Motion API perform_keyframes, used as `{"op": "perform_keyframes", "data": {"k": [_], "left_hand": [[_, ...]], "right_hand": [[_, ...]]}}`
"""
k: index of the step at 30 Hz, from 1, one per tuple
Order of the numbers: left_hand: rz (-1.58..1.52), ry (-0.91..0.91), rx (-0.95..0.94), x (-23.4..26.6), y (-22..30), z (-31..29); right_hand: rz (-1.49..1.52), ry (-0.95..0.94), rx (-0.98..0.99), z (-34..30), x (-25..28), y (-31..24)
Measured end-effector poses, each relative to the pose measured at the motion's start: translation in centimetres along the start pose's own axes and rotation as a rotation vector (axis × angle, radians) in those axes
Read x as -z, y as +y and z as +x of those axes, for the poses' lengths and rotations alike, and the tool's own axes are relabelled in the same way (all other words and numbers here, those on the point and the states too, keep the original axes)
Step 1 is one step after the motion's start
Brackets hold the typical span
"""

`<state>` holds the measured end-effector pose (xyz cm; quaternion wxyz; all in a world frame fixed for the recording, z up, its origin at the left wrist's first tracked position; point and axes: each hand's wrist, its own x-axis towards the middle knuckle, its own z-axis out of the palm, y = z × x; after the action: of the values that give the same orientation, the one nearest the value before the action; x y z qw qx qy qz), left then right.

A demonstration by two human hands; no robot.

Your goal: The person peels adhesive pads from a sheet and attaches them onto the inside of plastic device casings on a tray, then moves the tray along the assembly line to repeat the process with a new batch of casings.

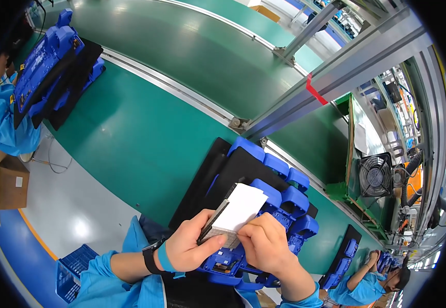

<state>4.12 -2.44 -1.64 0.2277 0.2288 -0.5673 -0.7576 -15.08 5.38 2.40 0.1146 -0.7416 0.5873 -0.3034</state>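
My left hand (188, 247) is closed round the left side of a stack of white sheets (242, 206), which has dark edges and a grey patterned part along its near end. From the other side, my right hand (268, 243) pinches at the near right corner of this stack; what its fingertips hold is partly hidden. Just beneath both hands lie several blue plastic housings (296, 201) with electronic parts inside, set on black foam trays (202, 179). A black watch (152, 256) and a blue band are on my left wrist.
The green bench (130, 138) runs diagonally, bordered by a metal rail. A metal post (330, 77) with red tape rises beyond. Co-workers in blue sit at far left and lower right, near more blue housings (48, 66). A fan (375, 175) stands right; a blue crate (71, 272) sits lower left.
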Motion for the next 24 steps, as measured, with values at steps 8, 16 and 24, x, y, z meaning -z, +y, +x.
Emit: {"op": "perform_keyframes", "data": {"k": [8,16,24], "left_hand": [[-0.147,0.188,0.167,0.9,-1.0,0.0],[-0.263,0.304,-0.014,3.6,-2.4,-0.9],[-0.253,0.287,-0.067,3.2,-3.2,-1.5]], "right_hand": [[0.099,0.123,-0.045,-1.2,-0.5,0.5],[0.045,-0.056,-0.306,-2.3,-0.3,2.1],[0.186,-0.210,-0.330,-3.5,-1.1,-0.2]]}}
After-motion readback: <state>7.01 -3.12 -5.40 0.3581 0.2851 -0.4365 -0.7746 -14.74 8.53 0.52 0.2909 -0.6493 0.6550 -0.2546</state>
